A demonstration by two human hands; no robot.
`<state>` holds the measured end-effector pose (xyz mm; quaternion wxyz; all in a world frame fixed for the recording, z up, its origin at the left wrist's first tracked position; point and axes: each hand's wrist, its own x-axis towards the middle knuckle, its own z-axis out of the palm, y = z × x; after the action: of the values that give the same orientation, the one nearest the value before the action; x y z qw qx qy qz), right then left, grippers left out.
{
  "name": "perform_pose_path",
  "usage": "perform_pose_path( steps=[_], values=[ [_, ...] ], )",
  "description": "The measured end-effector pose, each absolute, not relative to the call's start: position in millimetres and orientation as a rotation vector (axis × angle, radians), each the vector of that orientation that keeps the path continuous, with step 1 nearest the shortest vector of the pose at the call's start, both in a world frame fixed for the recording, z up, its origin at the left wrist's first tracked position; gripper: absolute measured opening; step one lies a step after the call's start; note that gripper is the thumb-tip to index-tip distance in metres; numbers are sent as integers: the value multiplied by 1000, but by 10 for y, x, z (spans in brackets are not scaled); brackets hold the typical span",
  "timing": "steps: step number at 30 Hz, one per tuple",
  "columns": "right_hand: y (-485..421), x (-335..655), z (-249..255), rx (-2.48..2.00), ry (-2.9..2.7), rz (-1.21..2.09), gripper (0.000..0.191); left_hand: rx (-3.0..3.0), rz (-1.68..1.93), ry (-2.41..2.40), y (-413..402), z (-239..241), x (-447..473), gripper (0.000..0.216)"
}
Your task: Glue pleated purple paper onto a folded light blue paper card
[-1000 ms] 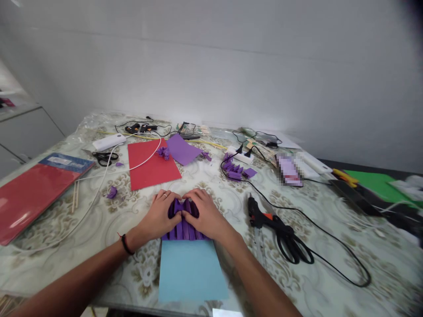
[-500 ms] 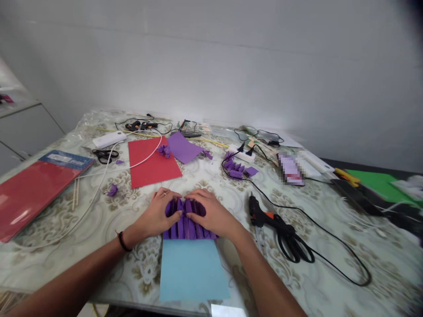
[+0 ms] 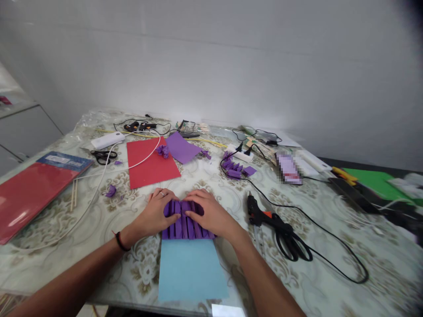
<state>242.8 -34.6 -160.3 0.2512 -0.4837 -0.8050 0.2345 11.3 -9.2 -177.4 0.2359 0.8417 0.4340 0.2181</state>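
Note:
A pleated purple paper (image 3: 185, 225) lies on the table just beyond a light blue sheet (image 3: 191, 269). My left hand (image 3: 154, 214), with a ring on one finger and a dark band at the wrist, grips the pleats from the left. From the right, my right hand (image 3: 209, 213) presses on them, its fingers curled over the folds. The thumbs nearly meet in the middle of the pleats.
A black glue gun (image 3: 261, 214) and black scissors (image 3: 292, 246) with a trailing cord lie right of my hands. Behind are a red sheet (image 3: 150, 164), a purple sheet (image 3: 181, 148), purple scraps (image 3: 235, 169), a power strip (image 3: 242, 154). A red folder (image 3: 29, 189) and small scissors (image 3: 103, 155) lie at left.
The pleated purple paper has spread wider under my hands. Both hands stay on it, shifting slightly apart along the folds.

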Motion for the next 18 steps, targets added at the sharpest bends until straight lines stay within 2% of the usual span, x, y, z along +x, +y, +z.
perform_pose_path(
  steps=[11,15,18],
  values=[
    [-335,2367,-1703,-1352,-2186,618,27,2297,610,1180,-91,-1741,108,30],
    [-355,2379,-1626,-1330,-2173,603,18,2269,665,1137,-17,-1579,-16,35],
    [-389,2358,-1569,-1315,-2168,595,9,2246,641,1136,9,-1482,-91,25]
  ],
)
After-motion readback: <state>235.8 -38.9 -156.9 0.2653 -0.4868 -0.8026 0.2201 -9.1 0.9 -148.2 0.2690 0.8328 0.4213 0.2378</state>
